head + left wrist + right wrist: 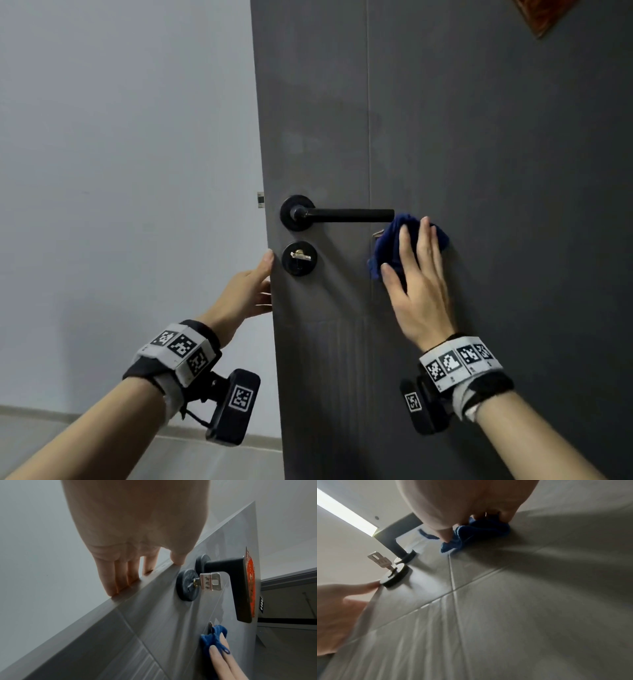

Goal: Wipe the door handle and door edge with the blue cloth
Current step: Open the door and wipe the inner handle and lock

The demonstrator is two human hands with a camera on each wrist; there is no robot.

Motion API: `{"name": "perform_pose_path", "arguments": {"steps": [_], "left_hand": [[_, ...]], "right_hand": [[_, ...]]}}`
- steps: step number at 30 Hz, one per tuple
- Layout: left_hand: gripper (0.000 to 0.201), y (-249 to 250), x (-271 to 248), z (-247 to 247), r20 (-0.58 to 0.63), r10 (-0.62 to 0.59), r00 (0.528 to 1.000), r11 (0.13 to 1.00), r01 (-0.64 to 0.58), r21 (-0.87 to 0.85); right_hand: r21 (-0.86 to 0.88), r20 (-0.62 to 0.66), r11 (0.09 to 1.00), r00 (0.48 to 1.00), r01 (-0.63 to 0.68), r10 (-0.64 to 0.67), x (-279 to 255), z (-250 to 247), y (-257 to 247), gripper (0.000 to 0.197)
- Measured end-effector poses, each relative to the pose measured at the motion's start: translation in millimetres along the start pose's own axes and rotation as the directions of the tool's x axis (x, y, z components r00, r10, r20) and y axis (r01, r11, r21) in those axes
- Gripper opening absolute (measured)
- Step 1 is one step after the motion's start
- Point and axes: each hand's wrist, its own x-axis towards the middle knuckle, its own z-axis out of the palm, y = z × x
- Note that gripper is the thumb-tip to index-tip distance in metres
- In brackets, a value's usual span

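Note:
The dark grey door (479,137) stands open, with a black lever handle (342,216) and below it a round lock with a key (299,256) in it. My right hand (419,270) presses the crumpled blue cloth (390,246) flat against the door face with straight fingers, just right of and below the handle's free end. My left hand (250,291) rests on the door edge (145,581) beside the lock, its fingertips on the narrow edge and its thumb at the corner. The wrist views show the cloth (479,534), handle (240,588) and key (209,581).
A small metal piece (376,234) sticks out of the door next to the cloth. A red ornament (541,17) hangs on the door at the top right. A pale wall (120,171) fills the left, with floor and skirting (68,414) below.

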Motion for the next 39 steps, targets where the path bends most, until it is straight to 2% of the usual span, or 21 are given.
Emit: {"name": "perform_pose_path", "arguments": {"steps": [3,5,6,9,12,15,17,20,22,27,29,31,32,35,39], "left_hand": [[0.066,-1.0,-1.0,-0.2,-0.002,0.008,1.0,1.0,-0.008,0.003],[0.068,0.8,-2.9,-3.0,0.015,0.008,1.0,1.0,-0.008,0.022],[0.069,1.5,-3.7,-4.9,0.029,0.0,1.0,0.999,-0.001,0.033],[0.076,5.4,-7.2,-9.2,0.075,-0.027,0.997,0.999,0.024,0.04],[0.077,7.7,-11.2,-10.9,0.097,-0.032,0.995,0.999,0.029,0.028],[0.068,9.8,-18.0,-13.6,0.131,-0.044,0.99,0.999,0.04,0.033],[0.064,12.1,-22.6,-15.0,0.159,-0.042,0.986,0.998,0.036,0.043],[0.064,14.8,-26.5,-15.7,0.154,-0.032,0.988,0.999,0.026,0.041],[0.065,15.1,-27.9,-15.5,0.16,-0.022,0.987,0.999,0.016,0.044],[0.069,18.5,-26.1,-10.9,0.095,0.029,0.995,0.997,-0.036,0.07],[0.064,20.9,-22.9,-4.7,0.04,0.142,0.989,0.987,-0.144,0.068],[0.056,26.0,-23.7,1.2,-0.043,0.287,0.957,0.955,-0.283,0.091],[0.06,29.6,-23.5,3.5,-0.068,0.332,0.941,0.94,-0.323,0.111],[0.075,34.0,-28.2,9.2,-0.073,0.375,0.924,0.921,-0.363,0.143],[0.066,35.1,-25.9,1.1,-0.003,0.379,0.925,0.912,-0.373,0.173]], "right_hand": [[0.013,-0.121,0.99,0.983,0.141,-0.138,-7.0,9.6,-6.1,0.067],[0.049,-0.178,0.969,0.956,0.244,-0.232,-8.3,12.4,-11.1,0.057],[0.105,-0.214,0.958,0.946,0.268,-0.242,-5.4,10.6,-15.0,0.051],[0.307,-0.271,0.922,0.95,0.238,-0.155,7.3,4.3,-42.2,0.043],[0.442,-0.169,0.876,0.977,0.191,-0.128,14.3,5.2,-88.5,0.035],[0.538,-0.037,0.834,0.991,0.126,-0.126,11.0,5.2,-118.9,0.03],[0.529,-0.031,0.839,0.99,0.131,-0.135,5.1,3.7,-125.5,0.027],[0.318,-0.134,0.911,0.964,0.261,-0.23,1.1,3.3,-129.9,0.019],[0.204,-0.175,0.918,0.935,0.342,-0.309,5.4,5.4,-130.6,0.016],[0.27,-0.171,0.862,0.902,0.429,-0.396,6.7,-7.2,-119.2,0.013],[0.331,-0.194,0.847,0.909,0.415,-0.369,-1.6,-16.5,-112.4,0.014],[0.371,-0.217,0.844,0.92,0.387,-0.327,-8.6,-24.4,-103.4,0.017],[0.373,-0.222,0.85,0.926,0.371,-0.307,-10.5,-28.2,-98.3,0.019],[0.362,-0.249,0.883,0.944,0.3,-0.218,-15.8,-36.8,-83.0,0.021],[0.364,-0.286,0.906,0.952,0.215,-0.11,-5.7,-36.8,-80.4,0.023]]}}
